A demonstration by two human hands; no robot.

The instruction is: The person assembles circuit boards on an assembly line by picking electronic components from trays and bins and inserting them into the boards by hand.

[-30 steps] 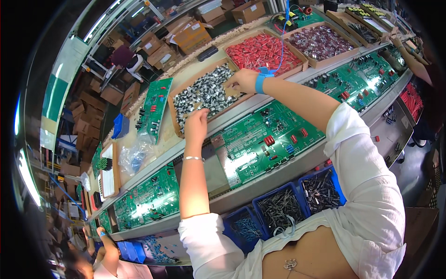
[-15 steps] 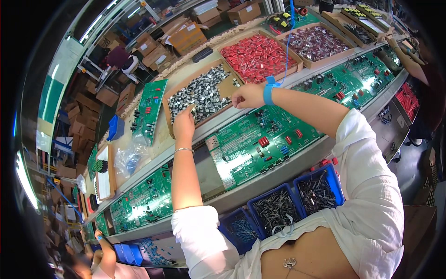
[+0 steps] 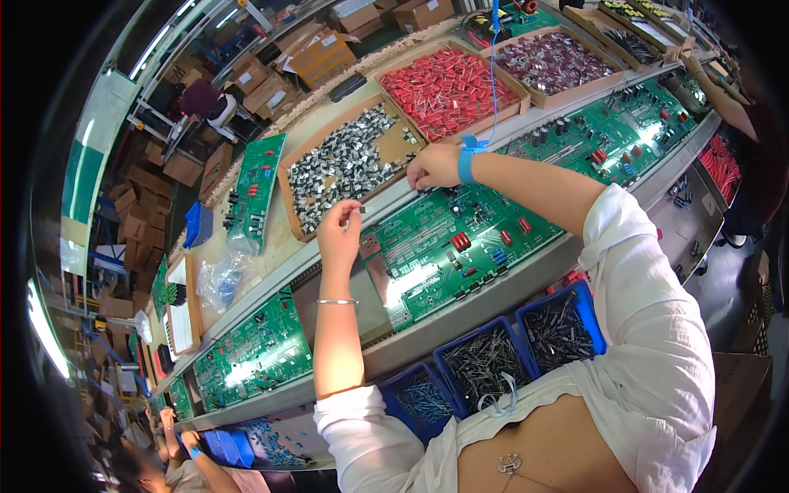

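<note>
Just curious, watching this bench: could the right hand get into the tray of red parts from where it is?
Probably yes. The right hand hovers at the near edge of the trays, and the tray of red parts lies open just beyond it, with nothing standing between them.

A long work surface (image 3: 329, 123) ran diagonally through a crowded factory hall, with a grey metal rail along its near edge. Behind it, brown cardboard boxes (image 3: 316, 53) were stacked on the floor among metal racks, and a purple chair (image 3: 200, 97) stood there. Strip lights (image 3: 152, 51) glowed along the upper left.
</note>
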